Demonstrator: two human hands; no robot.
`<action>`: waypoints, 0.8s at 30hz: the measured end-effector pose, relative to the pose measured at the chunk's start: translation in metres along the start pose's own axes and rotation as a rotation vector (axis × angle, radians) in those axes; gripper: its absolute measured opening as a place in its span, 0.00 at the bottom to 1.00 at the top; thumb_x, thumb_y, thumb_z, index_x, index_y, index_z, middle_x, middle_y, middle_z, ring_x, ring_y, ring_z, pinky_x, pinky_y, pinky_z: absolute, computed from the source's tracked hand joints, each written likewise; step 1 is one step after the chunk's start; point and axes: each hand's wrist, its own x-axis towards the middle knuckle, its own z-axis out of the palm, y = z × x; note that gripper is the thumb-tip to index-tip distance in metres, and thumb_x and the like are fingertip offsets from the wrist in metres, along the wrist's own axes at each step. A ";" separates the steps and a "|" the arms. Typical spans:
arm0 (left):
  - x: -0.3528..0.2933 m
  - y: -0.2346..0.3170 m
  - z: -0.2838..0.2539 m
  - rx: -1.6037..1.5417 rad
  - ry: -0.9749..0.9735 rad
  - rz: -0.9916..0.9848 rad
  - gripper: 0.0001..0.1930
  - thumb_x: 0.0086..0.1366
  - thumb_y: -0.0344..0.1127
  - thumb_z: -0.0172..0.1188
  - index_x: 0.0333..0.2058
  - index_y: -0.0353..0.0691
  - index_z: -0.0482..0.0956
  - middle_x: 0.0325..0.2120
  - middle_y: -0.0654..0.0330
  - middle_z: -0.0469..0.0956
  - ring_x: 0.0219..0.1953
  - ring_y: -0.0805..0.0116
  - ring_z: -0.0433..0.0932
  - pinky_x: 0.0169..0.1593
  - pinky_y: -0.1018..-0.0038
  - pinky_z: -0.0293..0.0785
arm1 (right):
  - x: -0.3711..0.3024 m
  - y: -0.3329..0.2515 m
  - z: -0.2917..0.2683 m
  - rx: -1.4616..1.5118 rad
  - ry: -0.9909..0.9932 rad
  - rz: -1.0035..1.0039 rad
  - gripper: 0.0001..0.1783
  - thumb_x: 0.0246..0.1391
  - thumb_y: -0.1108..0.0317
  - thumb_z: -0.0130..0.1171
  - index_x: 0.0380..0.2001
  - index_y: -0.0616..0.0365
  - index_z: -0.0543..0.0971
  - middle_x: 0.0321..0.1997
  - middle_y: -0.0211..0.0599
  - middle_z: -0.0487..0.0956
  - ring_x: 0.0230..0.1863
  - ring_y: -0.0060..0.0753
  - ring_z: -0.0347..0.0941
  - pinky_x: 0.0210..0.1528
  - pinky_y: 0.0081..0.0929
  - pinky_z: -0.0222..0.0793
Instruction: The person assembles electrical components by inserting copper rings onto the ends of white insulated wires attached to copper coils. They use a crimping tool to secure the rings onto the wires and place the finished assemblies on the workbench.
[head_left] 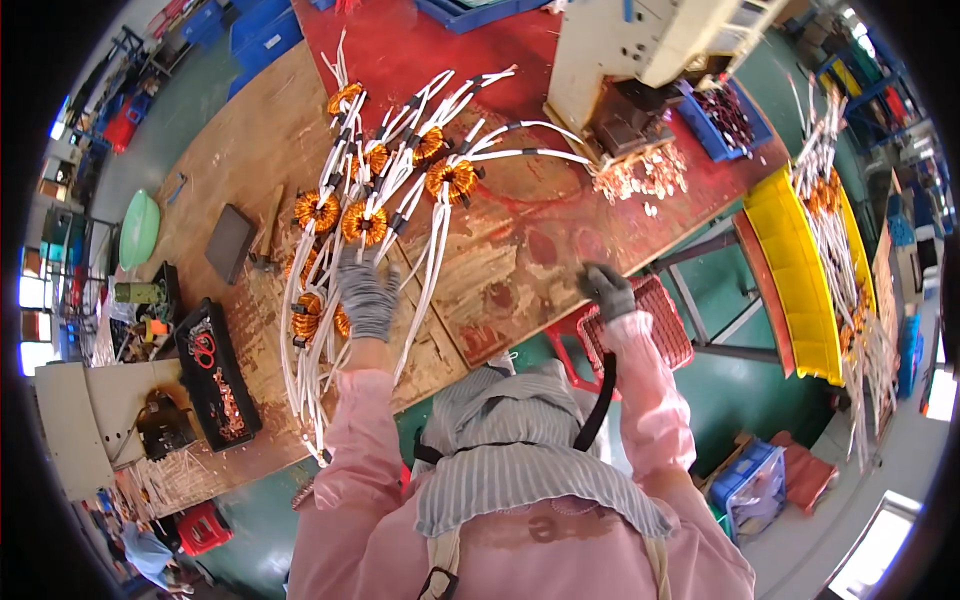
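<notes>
On the left half of the table lies a pile of copper-wound ring coils with long white sleeved leads. My left hand, in a grey striped glove, rests over the leads just below one coil, fingers stretched out and thumb apart; the leads run beneath it. Near the table's front edge, apart from the coils, is my right hand in a dark grey glove. Its fingers are curled; whatever they hold, if anything, is hidden.
A cream machine stands at the back right, small copper pieces at its foot and a blue bin beside it. A yellow tray carries more coils. Left are a black tray, a dark block and a green bowl.
</notes>
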 end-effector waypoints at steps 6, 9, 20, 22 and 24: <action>0.011 -0.093 -0.012 0.292 -0.055 -0.388 0.33 0.53 0.53 0.57 0.53 0.41 0.63 0.53 0.44 0.61 0.54 0.47 0.60 0.57 0.59 0.56 | 0.171 -0.023 0.078 0.575 0.173 0.224 0.13 0.53 0.62 0.54 0.39 0.57 0.72 0.45 0.43 0.74 0.47 0.45 0.70 0.46 0.43 0.70; 0.014 -0.118 -0.013 0.370 -0.253 -0.561 0.35 0.52 0.51 0.59 0.55 0.41 0.61 0.50 0.44 0.65 0.51 0.47 0.65 0.55 0.60 0.60 | 0.237 -0.028 0.095 0.773 0.189 0.129 0.18 0.54 0.54 0.46 0.45 0.51 0.70 0.50 0.39 0.71 0.53 0.41 0.64 0.53 0.49 0.58; 0.023 -0.130 -0.014 0.357 -0.490 -0.675 0.36 0.52 0.49 0.59 0.57 0.43 0.57 0.49 0.42 0.66 0.48 0.46 0.69 0.49 0.61 0.66 | 0.204 -0.123 0.210 0.291 -0.302 -0.538 0.22 0.56 0.49 0.46 0.16 0.51 0.63 0.12 0.28 0.63 0.16 0.24 0.61 0.27 0.28 0.65; 0.039 -0.124 -0.023 0.260 -0.630 -0.843 0.36 0.52 0.50 0.58 0.57 0.43 0.57 0.48 0.43 0.67 0.49 0.48 0.69 0.50 0.62 0.66 | 0.217 -0.170 0.262 0.157 -0.267 -0.440 0.21 0.56 0.50 0.46 0.16 0.51 0.62 0.11 0.27 0.61 0.12 0.22 0.59 0.18 0.23 0.62; 0.052 -0.119 -0.029 0.242 -0.730 -0.936 0.36 0.53 0.52 0.57 0.57 0.44 0.57 0.45 0.45 0.71 0.48 0.50 0.70 0.50 0.62 0.66 | 0.257 -0.192 0.303 0.124 -0.236 -0.383 0.21 0.55 0.50 0.47 0.16 0.51 0.64 0.11 0.27 0.62 0.10 0.21 0.59 0.16 0.21 0.61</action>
